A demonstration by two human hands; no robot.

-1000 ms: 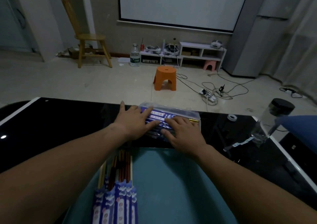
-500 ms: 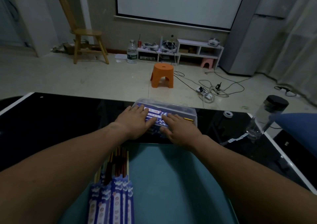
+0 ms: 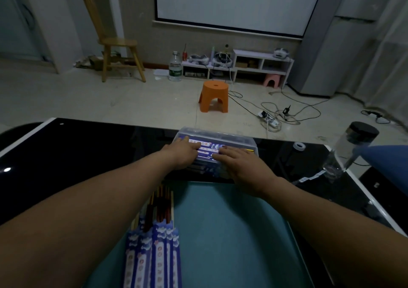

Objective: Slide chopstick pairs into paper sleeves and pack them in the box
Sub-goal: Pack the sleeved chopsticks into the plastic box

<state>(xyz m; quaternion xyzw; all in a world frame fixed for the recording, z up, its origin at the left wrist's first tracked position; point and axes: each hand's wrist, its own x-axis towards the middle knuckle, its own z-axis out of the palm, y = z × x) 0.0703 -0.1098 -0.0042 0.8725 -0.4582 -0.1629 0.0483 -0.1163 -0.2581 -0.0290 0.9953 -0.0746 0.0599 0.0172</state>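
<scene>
Clear plastic box: sitting at the far edge of the black table, holding sleeved chopstick pairs. Left hand and right hand: lying side by side, fingers stretched flat, pressing on those pairs and gripping nothing. Spare sleeved bundle: lying on the teal mat, near left.

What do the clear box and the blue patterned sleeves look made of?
The clear rectangular box looks like thin glossy plastic: its walls are see-through. The blue patterned sleeves look like matte printed paper, flat with no shine; dim light leaves that uncertain.
</scene>
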